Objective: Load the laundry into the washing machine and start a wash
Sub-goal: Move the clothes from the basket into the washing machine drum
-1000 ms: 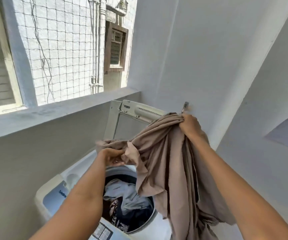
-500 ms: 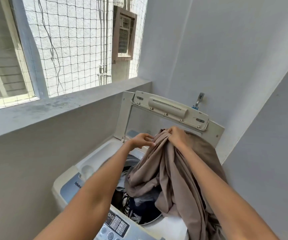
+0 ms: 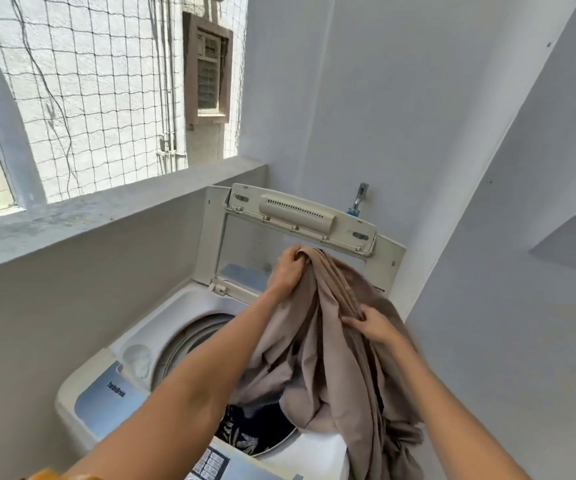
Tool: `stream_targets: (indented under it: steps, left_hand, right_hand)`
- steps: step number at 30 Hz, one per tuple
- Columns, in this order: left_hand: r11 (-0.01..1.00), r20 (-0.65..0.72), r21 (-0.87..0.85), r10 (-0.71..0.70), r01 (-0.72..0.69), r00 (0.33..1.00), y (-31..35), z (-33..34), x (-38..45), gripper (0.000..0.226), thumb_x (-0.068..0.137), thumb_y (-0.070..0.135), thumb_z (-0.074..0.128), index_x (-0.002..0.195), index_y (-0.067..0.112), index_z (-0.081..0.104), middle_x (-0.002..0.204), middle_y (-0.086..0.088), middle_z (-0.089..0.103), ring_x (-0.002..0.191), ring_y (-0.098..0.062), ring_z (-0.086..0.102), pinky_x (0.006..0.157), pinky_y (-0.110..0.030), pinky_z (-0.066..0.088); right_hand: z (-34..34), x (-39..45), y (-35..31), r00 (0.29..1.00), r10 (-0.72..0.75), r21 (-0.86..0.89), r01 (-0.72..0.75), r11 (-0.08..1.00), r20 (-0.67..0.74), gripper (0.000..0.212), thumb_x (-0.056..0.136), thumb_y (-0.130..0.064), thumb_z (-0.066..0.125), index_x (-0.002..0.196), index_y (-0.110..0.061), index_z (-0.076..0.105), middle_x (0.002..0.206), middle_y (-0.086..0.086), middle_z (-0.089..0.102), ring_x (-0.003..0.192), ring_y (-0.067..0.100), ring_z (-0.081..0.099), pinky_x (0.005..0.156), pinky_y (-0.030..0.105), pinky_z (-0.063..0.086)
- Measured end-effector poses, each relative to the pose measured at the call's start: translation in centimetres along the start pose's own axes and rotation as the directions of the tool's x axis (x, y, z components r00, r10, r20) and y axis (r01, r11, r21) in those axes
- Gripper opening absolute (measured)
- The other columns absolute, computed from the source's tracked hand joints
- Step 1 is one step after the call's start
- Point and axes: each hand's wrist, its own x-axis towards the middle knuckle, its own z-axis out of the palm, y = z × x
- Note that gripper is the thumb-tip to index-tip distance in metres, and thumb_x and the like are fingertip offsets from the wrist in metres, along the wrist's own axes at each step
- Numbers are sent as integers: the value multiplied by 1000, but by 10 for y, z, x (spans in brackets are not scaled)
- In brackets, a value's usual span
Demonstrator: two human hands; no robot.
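A large beige cloth [image 3: 317, 358] hangs over the open drum of a white top-loading washing machine [image 3: 182, 317]. My left hand [image 3: 288, 268] grips the cloth's bunched top, high in front of the raised lid [image 3: 300, 216]. Lower and to the right, my right hand [image 3: 371, 327] pinches a fold of the same cloth. Its lower end drapes over the machine's right front edge. Dark patterned laundry [image 3: 245, 434] lies inside the drum beneath it.
The control panel [image 3: 210, 462] sits at the machine's front edge. A tap [image 3: 359, 199] sticks out of the wall behind the lid. A concrete ledge [image 3: 106, 209] under a netted window runs along the left. A white wall stands close on the right.
My left hand has taken over the bunched top of the cloth. My right hand has slid down and to the right to a lower fold. The view has tilted down a little.
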Motion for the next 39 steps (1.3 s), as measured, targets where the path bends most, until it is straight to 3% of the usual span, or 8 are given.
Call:
stream_targets:
  steps: [8,13,19,23,28,31,36,39]
  left_hand:
    - [996,-29,-84,26,-29,999,17,-9,20,18,91,1,53,101,-6,66,98,-17,68,90,-16,56,80,-28,44]
    - [995,48,-95,-7,11,999,-1,-56,32,10,87,5,61,96,9,65,78,4,61,66,3,54,60,-7,42]
    - [960,86,-260,-84,104,993,-5,-97,43,18,92,31,61,95,14,68,83,4,67,74,-2,60,67,-13,51]
    - [931,98,-319,-152,175,984,-10,-121,45,26,92,38,59,98,15,68,93,-5,69,82,-13,64,82,-31,53]
    - [926,187,-164,-309,340,933,-53,-152,26,10,93,27,59,94,17,63,84,-3,63,66,-10,60,53,-16,49]
    - [906,310,38,-411,421,857,-69,-168,20,5,91,21,62,90,22,58,78,0,55,62,-10,49,53,-21,37]
    - [856,498,270,-516,441,697,-77,-184,23,24,93,4,48,112,18,55,93,-2,57,77,-13,54,71,-30,51]
    - [900,439,117,-426,420,791,-75,-181,29,33,96,6,43,127,13,53,107,-3,61,84,-13,58,76,-31,47]
  right_hand:
    - [-14,-15,-1,781,-81,-92,30,995,-619,33,100,-31,40,86,-4,54,86,24,67,84,43,62,61,37,34]
    - [-63,-9,-78,611,-143,-11,215,977,-778,30,100,-22,43,94,3,58,88,30,65,83,47,61,65,44,42]
    - [-113,-4,-196,391,-368,-94,568,818,-844,31,99,-25,36,82,-5,54,69,16,61,65,34,59,59,38,41]
    - [-107,8,-235,450,-422,-60,625,778,-787,26,99,-30,35,77,-19,41,60,-2,47,61,25,52,59,33,33]
    - [-63,30,-224,593,-439,-75,537,840,-675,30,99,-37,40,79,-16,48,73,9,64,77,34,62,61,32,32]
    - [-40,39,-212,683,-401,-64,461,885,-610,28,93,-40,52,75,-19,58,81,10,69,87,33,64,65,34,36]
    - [-13,41,-193,847,-392,-87,388,917,-358,19,76,-30,75,75,-11,71,82,8,71,83,24,64,69,33,42]
    - [7,38,-179,910,-302,-51,300,952,-284,17,72,-24,79,71,-13,66,83,8,71,84,25,64,70,33,42]
